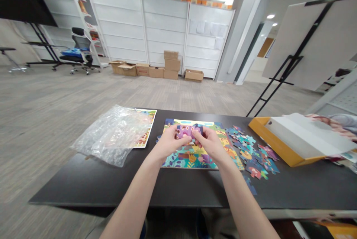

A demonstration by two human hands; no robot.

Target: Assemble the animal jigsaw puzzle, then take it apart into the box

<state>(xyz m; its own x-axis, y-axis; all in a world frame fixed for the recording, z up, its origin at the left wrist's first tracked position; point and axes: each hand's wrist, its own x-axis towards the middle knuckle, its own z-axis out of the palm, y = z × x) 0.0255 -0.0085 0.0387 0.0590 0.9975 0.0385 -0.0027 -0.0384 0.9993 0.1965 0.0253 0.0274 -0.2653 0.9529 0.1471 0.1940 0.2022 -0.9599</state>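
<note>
Both hands' fingers (186,139) (198,137) pinch purple-patterned cardboard puzzle piece (184,131) above colorful puzzle board (192,164). Likely light, stiff, bendable at tabs; best held by opposite edges.

Clearance over the table (195,190). Bare surface follows the near edge, crossed at lower centre by 2 barriers, the left forearm (139,190) and right forearm (240,194). Left of centre, a narrow lane parts the sheet (149,129), partly under bubble wrap (111,135), from the board (192,157). Right of centre, loose pieces (253,168) obstruct passage towards the box (275,143); bare surface resumes at lower right.
</note>
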